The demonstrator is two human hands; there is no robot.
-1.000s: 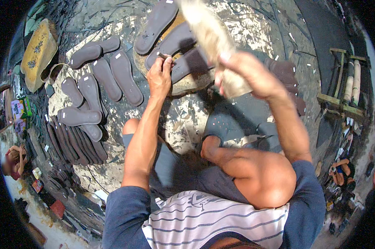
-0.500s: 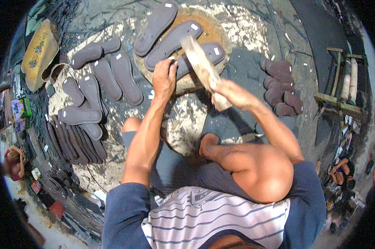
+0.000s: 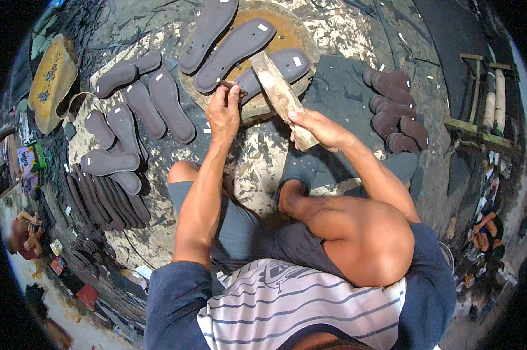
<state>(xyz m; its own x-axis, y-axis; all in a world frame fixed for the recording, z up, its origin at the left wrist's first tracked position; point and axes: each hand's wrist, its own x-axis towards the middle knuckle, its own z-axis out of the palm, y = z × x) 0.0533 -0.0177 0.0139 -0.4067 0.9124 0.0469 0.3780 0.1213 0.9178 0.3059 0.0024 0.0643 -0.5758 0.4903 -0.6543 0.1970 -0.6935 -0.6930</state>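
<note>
My left hand (image 3: 223, 116) is closed on a short dark rod-like tool (image 3: 233, 87), pinched at the fingertips over the near end of a grey-brown sole (image 3: 293, 65). In my right hand (image 3: 323, 129) is a flat wooden bat (image 3: 275, 84), gripped at its near end and slanting up across that sole. I cannot tell whether the bat touches it. Two more soles, a middle one (image 3: 240, 51) and a far-left one (image 3: 208, 36), lie beside it on a round wooden block (image 3: 303, 35). Each carries a small white label.
Loose soles (image 3: 173, 108) spread left of the block, beside a leaning row of soles (image 3: 106, 195). Stacked brown soles (image 3: 391, 96) sit at the right. A yellowish wooden slab (image 3: 54, 81) lies far left, a wooden frame (image 3: 476, 131) far right. Other people (image 3: 27, 233) sit near both edges.
The wooden bat, blurred before, now shows sharply and sits a little to the left. My left hand has lowered slightly, and its tool shows more plainly. The whole view has shifted a little.
</note>
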